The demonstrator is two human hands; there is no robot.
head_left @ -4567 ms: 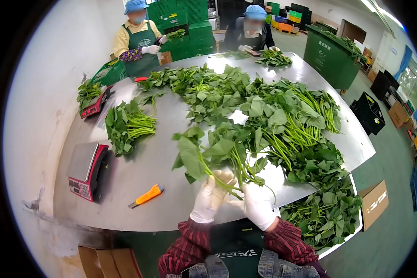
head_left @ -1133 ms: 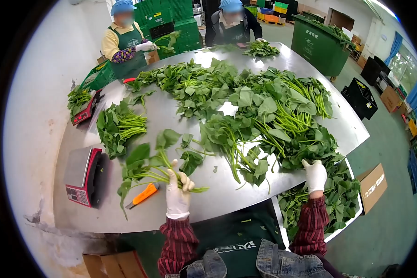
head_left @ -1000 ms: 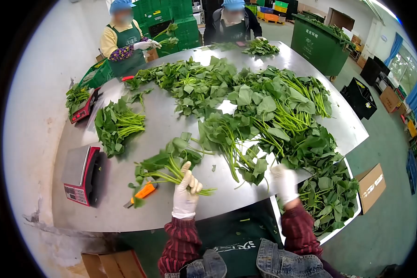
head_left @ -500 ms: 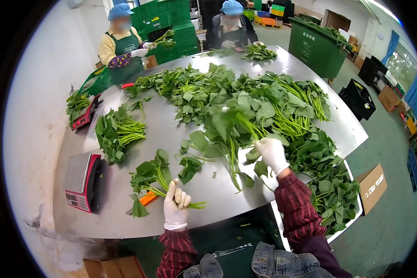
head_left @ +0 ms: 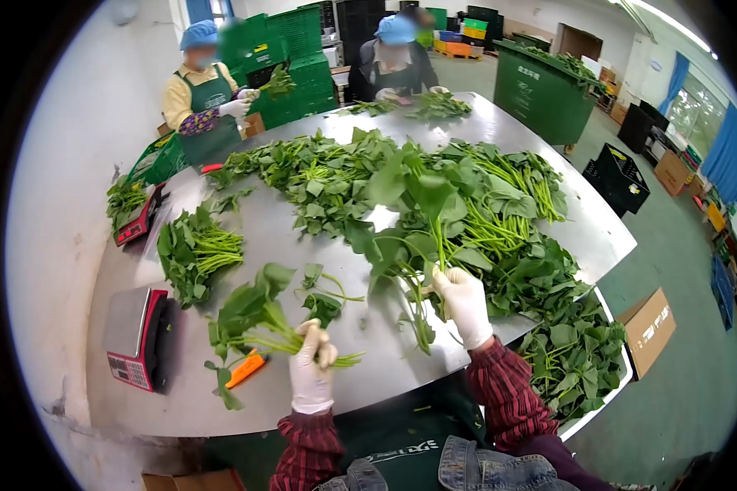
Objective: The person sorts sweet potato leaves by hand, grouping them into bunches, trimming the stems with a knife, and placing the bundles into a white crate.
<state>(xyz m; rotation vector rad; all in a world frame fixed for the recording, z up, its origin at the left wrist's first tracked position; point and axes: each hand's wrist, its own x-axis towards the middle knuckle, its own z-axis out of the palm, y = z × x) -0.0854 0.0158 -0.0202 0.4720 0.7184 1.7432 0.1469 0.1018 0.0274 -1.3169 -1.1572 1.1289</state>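
My left hand (head_left: 312, 370), in a white glove, is closed round the stems of a small leafy bunch (head_left: 258, 315) whose leaves point left. Beneath that bunch an orange-handled tool (head_left: 246, 368) lies on the metal table (head_left: 180, 405). My gloved right hand (head_left: 463, 304) pinches upright leafy stems (head_left: 436, 213) in front of the big heap of greens (head_left: 336, 176). Between my hands, a few loose stems (head_left: 323, 304) rest on the tabletop. A gathered bundle (head_left: 195, 250) sits at the left.
Red scales (head_left: 139, 340) stand at the left edge, another (head_left: 142, 217) farther back. A white-rimmed container of greens (head_left: 577, 360) is at the right, beside a cardboard box (head_left: 651, 327). Two people (head_left: 205, 98) in blue caps work across the table. A green bin (head_left: 540, 94) stands behind.
My right hand has moved slightly left and down, with its stems now upright. The bunch in my left hand looks fuller and is raised off the table. The view has shifted a little.
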